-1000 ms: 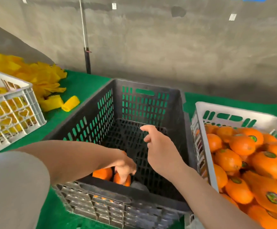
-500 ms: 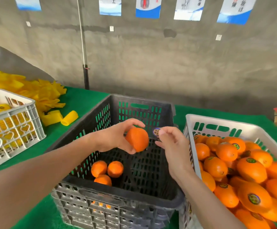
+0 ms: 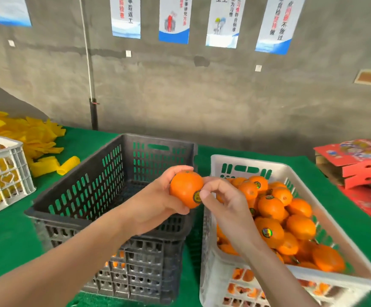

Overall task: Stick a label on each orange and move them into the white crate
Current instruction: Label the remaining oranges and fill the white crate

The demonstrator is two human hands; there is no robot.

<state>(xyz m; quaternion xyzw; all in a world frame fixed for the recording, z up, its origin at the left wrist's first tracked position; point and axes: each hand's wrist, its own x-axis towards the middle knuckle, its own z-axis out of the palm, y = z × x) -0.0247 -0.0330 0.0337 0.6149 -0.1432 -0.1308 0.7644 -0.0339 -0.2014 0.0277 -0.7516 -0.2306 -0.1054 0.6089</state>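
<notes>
Holding one orange aloft, the left hand cups it from below and behind, thumb over the top and fingers curled round the underside, a firm full grip. The fruit hangs above the green table, over the strip where the black crate and the white crate stand side by side, near the white crate's far left corner, clear of both rims. A round label sits on the lower right face of the orange. The right hand meets the fruit from the right: its thumb tip presses on the edge of the label, the index fingertip touches the peel just above, and the remaining fingers are curled in towards the palm, a narrow pinching grip. The white crate, on the right part of the table, is heaped with oranges, several bearing round labels. The black crate occupies the middle of the table; orange colour shows through slots in its near wall. A small white basket with yellow contents stands at the left edge, yellow foam sleeves piled behind it. Red cartons lie at the right edge. Posters hang on the grey wall behind.
</notes>
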